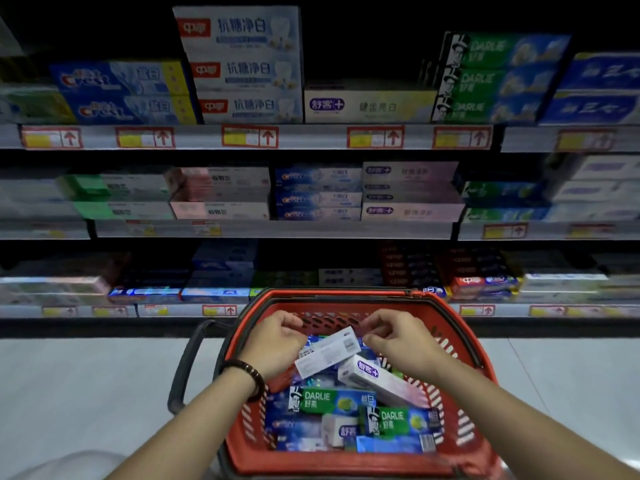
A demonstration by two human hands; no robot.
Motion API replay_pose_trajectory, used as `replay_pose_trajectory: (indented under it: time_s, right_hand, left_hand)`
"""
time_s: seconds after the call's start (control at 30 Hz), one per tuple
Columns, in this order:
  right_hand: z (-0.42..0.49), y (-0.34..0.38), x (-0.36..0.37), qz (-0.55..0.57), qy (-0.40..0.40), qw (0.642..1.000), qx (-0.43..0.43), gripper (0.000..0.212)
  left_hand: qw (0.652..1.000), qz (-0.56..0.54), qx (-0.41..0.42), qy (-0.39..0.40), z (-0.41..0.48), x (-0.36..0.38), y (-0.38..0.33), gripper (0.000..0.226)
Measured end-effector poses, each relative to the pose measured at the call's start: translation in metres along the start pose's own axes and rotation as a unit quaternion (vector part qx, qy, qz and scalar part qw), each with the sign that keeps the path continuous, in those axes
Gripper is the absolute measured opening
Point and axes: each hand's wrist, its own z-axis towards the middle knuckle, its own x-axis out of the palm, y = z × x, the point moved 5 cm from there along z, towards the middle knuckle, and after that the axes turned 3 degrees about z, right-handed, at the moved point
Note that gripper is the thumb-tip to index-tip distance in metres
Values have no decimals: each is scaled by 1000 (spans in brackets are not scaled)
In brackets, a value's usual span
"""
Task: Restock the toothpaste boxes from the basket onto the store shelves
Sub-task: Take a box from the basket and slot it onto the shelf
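My left hand [277, 337] and right hand [394, 341] both pinch one white box [327, 351] over the basket [346, 295]. Many boxes lie inside and the shelves [277, 137] show gaps, so plenty's left, I'd say.

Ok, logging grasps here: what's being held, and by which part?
A white toothpaste box: left hand grips its lower end, right hand pinches its upper end.

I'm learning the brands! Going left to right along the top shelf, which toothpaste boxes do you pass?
Blue Crest boxes → tall white stack with red labels → one cream box with a purple logo → green Darlie stack → blue boxes at the far right.
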Motion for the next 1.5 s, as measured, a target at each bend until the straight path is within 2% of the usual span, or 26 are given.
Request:
replay_pose_trajectory:
  time_s: [0.13,0.37,0.53,0.67,0.83,1.03,1.33,1.5]
  right_hand:
    - [5,-25,-1,51,41,997,42,15]
    - [24,-51,15,89,66,988,106,9]
    - [38,-69,36,79,87,979,167,11]
    - [51,-80,48,65,117,970,204,21]
    - [77,-89,60,82,70,965,238,26]
    - [98,-100,75,42,51,960,271,28]
    - [118,-118,91,138,18,942,306,47]
    - [116,-114,98,124,-2,944,307,52]
  left_hand:
    - [999,31,-14,17,3,8,6,18]
    - [999,15,-32,37,14,13,-6,19]
    - [997,42,-34,49,18,19,-4,20]
    - [995,66,-38,58,19,25,1,33]
    - [994,77,-24,79,14,28,0,39]
    - [990,121,12,68,7,21,-10,28]
    - [993,113,6,36,17,9,-6,21]
    - [994,109,7,31,20,3,-7,18]
